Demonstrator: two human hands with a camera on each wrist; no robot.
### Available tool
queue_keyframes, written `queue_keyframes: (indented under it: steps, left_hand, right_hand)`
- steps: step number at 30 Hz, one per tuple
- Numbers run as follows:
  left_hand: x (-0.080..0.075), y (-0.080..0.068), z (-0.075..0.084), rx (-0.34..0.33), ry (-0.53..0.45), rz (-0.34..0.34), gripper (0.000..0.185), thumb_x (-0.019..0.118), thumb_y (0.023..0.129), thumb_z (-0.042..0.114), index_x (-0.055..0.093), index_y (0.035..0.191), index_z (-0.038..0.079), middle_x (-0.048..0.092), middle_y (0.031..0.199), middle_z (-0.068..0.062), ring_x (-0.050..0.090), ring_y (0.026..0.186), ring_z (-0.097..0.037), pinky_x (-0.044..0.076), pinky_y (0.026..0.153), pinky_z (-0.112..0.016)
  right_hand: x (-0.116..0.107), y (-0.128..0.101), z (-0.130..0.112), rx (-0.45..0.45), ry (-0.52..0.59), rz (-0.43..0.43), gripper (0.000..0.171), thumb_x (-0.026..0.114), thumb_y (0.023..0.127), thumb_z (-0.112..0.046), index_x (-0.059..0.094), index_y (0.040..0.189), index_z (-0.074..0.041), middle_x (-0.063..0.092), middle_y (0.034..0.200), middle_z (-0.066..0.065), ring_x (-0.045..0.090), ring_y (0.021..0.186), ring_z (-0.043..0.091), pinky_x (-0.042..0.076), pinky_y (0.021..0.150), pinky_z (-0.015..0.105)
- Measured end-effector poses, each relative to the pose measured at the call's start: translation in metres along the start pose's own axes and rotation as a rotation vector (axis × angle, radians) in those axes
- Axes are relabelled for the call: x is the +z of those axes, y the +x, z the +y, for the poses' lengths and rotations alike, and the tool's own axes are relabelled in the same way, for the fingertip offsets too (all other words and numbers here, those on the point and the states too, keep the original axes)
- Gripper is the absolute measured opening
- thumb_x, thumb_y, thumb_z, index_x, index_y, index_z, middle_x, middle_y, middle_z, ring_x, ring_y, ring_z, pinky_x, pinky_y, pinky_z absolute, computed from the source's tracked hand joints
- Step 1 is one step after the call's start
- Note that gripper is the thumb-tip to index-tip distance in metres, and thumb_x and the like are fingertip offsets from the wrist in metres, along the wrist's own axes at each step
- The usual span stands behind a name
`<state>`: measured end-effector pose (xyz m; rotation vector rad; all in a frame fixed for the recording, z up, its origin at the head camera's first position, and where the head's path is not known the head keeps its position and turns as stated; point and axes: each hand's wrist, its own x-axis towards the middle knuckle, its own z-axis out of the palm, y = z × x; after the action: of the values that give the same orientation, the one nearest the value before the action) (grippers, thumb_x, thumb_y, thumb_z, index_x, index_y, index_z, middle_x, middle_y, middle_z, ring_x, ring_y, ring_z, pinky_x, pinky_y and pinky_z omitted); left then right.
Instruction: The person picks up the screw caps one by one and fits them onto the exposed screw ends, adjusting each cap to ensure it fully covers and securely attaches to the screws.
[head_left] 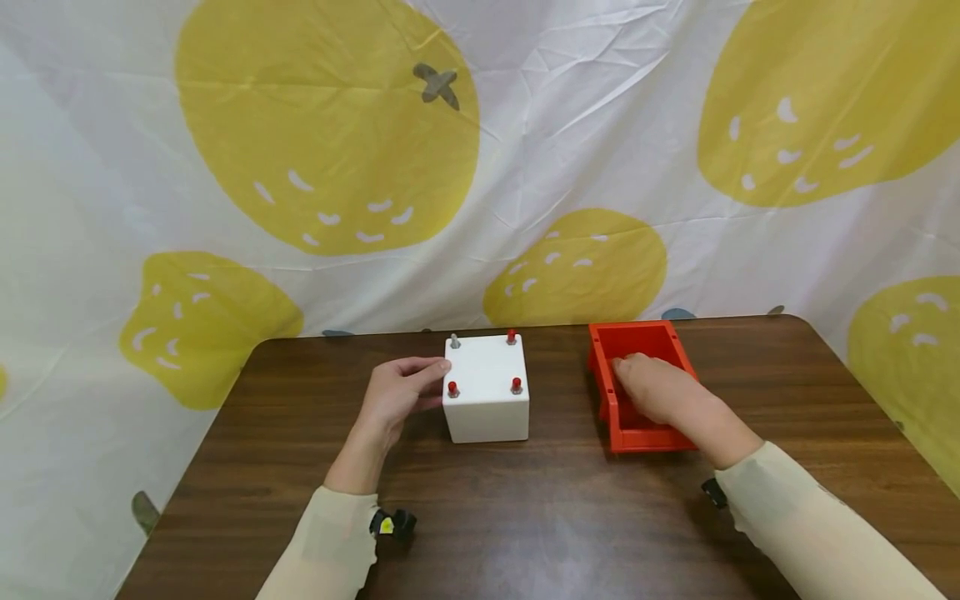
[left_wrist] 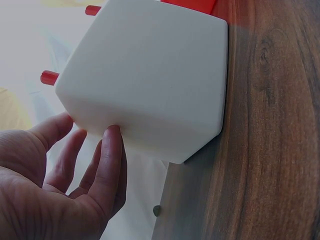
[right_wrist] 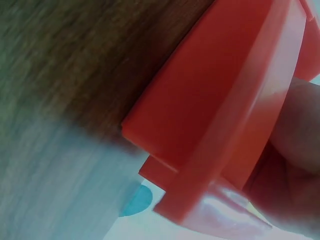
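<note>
— White block (head_left: 486,390) on a dark wooden table (head_left: 525,517), seen from the head camera: what steadies it?
— The left hand (head_left: 396,398), fingers straight and relaxed against the block's left face, gripping nothing. Three red pegs (head_left: 453,389) and one grey peg (head_left: 454,341) stand at its top corners.
— And the other side?
— The right hand (head_left: 660,392) reaches down into a red bin (head_left: 633,342) just right of the block; whether its fingers pinch anything inside, I cannot tell.
— Left wrist view?
— Fingertips (left_wrist: 112,137) lie flat on the block's (left_wrist: 150,75) side, likely bracing it; two red pegs (left_wrist: 49,77) jut out.
— Right wrist view?
— Close and blurred: the bin's wall (right_wrist: 215,105) fills the frame, part of the hand (right_wrist: 295,150) behind its rim, the grasp hidden.
</note>
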<state>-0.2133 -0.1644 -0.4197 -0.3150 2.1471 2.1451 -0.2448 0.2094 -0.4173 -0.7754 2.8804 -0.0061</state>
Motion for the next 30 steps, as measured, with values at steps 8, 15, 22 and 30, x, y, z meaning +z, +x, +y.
queue_keyframes:
  steps: [8,15,22,30]
  left_hand:
    - [-0.0006,-0.0004,-0.0004,-0.002,0.013,-0.001,0.034,0.085,0.095,0.021,0.078,0.12,0.0,0.073,0.121,-0.016,0.075,0.092,-0.023,0.066,0.08,-0.037]
    - [-0.0005,-0.0011,0.0003,0.002,0.001,-0.005,0.032,0.084,0.095,0.019,0.078,0.12,0.0,0.074,0.12,-0.015,0.075,0.09,-0.022,0.067,0.079,-0.037]
    - [-0.001,-0.0005,-0.0004,0.008,0.004,-0.007,0.033,0.085,0.095,0.02,0.078,0.12,0.0,0.075,0.119,-0.015,0.076,0.091,-0.022,0.066,0.081,-0.038]
    - [-0.0007,-0.0014,0.0001,0.008,-0.006,-0.01,0.031,0.084,0.095,0.017,0.078,0.12,-0.001,0.075,0.119,-0.015,0.076,0.089,-0.021,0.067,0.079,-0.037]
  right_hand:
    - [0.0025,0.0014,0.0045,-0.02,0.081,0.037,0.011,0.069,0.097,0.004,0.064,0.103,-0.003,0.062,0.082,0.005,0.063,0.081,0.024,0.063,0.087,0.05]
    - [0.0028,0.0022,0.0065,-0.02,0.117,0.047,0.016,0.071,0.094,0.005,0.063,0.097,-0.009,0.061,0.077,0.001,0.061,0.076,0.021,0.064,0.084,0.048]
    - [0.0005,0.0022,0.0087,-0.012,0.181,0.01,0.017,0.074,0.093,0.003,0.065,0.097,-0.01,0.063,0.078,0.0,0.061,0.075,0.019,0.064,0.083,0.047]
    - [0.0016,0.0029,0.0088,-0.064,0.185,0.055,0.016,0.072,0.093,0.005,0.068,0.091,-0.011,0.063,0.076,-0.003,0.06,0.075,0.018,0.063,0.081,0.042]
